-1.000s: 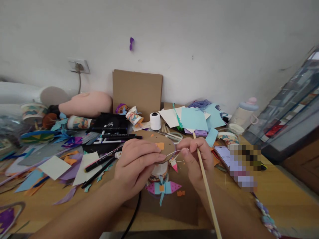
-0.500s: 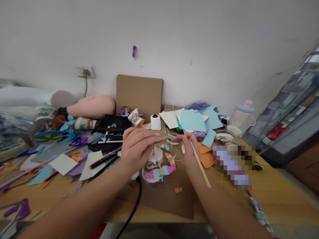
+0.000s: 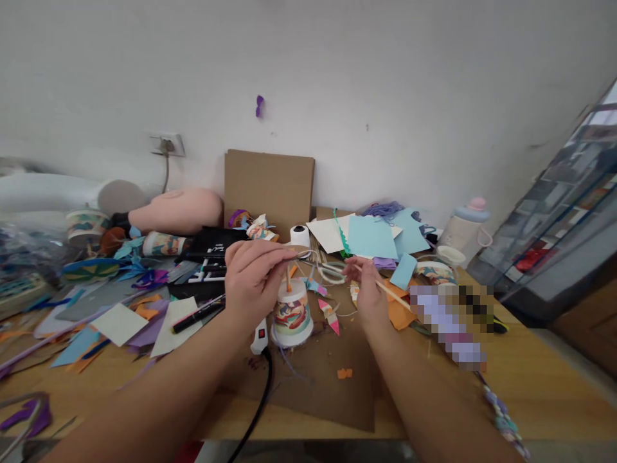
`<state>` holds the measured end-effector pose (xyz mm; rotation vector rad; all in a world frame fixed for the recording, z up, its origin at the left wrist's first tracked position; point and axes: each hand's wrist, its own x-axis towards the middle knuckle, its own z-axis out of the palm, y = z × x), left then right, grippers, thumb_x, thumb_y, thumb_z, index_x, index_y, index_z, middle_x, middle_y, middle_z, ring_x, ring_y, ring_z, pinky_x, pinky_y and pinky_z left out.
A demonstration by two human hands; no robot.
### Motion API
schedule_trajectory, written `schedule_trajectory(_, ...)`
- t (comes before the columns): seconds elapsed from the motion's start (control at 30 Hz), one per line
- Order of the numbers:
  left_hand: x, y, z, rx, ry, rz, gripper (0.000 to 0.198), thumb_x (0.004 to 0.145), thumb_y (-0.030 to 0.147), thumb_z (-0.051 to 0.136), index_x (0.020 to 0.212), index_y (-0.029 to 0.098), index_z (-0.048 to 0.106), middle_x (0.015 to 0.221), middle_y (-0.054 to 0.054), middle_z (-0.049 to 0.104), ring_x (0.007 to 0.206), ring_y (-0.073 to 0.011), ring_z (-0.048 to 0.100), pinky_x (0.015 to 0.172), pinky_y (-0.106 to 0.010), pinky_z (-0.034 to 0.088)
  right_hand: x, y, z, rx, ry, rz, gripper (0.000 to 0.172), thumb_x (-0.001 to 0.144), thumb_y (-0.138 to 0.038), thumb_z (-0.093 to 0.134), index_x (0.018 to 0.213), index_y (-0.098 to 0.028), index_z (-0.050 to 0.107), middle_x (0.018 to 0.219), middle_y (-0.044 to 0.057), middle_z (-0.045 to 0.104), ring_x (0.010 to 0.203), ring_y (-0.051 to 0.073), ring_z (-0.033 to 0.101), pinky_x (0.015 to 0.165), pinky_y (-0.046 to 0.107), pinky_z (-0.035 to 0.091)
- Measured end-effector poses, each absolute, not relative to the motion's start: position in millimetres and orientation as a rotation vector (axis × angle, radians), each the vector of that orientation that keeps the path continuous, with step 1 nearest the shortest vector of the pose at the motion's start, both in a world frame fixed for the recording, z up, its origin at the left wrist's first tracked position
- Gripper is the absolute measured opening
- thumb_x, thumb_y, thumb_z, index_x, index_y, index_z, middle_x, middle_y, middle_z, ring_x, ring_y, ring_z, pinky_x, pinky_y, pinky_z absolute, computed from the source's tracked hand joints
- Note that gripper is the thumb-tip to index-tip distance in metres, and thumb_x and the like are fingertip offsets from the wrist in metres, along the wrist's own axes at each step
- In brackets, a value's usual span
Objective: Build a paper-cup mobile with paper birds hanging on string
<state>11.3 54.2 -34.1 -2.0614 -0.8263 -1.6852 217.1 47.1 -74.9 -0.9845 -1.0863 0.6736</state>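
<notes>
My left hand (image 3: 255, 273) is closed in a pinch above and left of a patterned paper cup (image 3: 292, 315) that stands upside down; a thin wire or thread seems to run from its fingertips. An orange-tipped stick (image 3: 288, 280) rises from the cup's top. To the right, my right hand (image 3: 369, 286) is closed around a thin wooden stick (image 3: 393, 294) that slants down to the right. Pink and white paper pieces (image 3: 330, 316) lie on the brown board (image 3: 332, 392) between the hands, beside a blue and pink piece (image 3: 315, 287).
Behind the hands are a thread spool (image 3: 299, 235), blue paper (image 3: 371, 236) and a cardboard sheet (image 3: 268, 190). Markers (image 3: 197, 315) and paper scraps lie left. A black cable (image 3: 263, 399) crosses the front edge. A bottle (image 3: 465, 228) stands at the right.
Both hands have shifted slightly, the left to the left. The right hand's stick has swung to a flatter angle. The blue and pink winged paper piece no longer lies across the cup's front.
</notes>
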Motion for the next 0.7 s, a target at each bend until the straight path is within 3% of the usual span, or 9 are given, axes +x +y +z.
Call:
schedule_trajectory(0.13, 11.2, 44.8, -41.9, -2.044, -0.760, -1.684, 0.018, 0.085, 0.011, 0.065, 0.092, 0.025, 0.073, 0.087, -0.002, 0.076, 0.084, -0.0198, 0.068, 0.083, -0.038, 0.046, 222.0, 49.8, -78.0, -1.025, -1.067, 0.677, 0.052, 0.090, -0.063, 0.039, 0.080, -0.021, 0.067, 0.068, 0.001, 0.059, 0.064, 0.017, 0.053, 0.062, 0.031, 0.043)
schedule_trajectory(0.43, 9.9, 34.6, -46.4, -2.052, -0.703, -1.669, 0.021, 0.082, 0.007, 0.067, 0.092, 0.025, 0.072, 0.087, -0.002, 0.077, 0.083, -0.0199, 0.069, 0.082, -0.038, 0.047, 213.7, 42.9, -73.6, -1.074, -1.140, 0.706, 0.026, 0.084, -0.046, 0.056, 0.080, -0.022, 0.065, 0.069, -0.001, 0.062, 0.066, 0.016, 0.054, 0.065, 0.030, 0.044)
schedule_trajectory(0.7, 9.6, 32.4, -48.6, -2.026, -0.699, -1.709, 0.020, 0.082, 0.008, 0.067, 0.090, 0.026, 0.072, 0.086, 0.000, 0.077, 0.083, -0.0194, 0.069, 0.080, -0.037, 0.048, 213.3, 41.8, -71.5, -1.097, -1.175, 0.697, 0.026, 0.085, -0.045, 0.053, 0.082, -0.022, 0.064, 0.071, -0.001, 0.062, 0.065, 0.016, 0.053, 0.065, 0.030, 0.044)
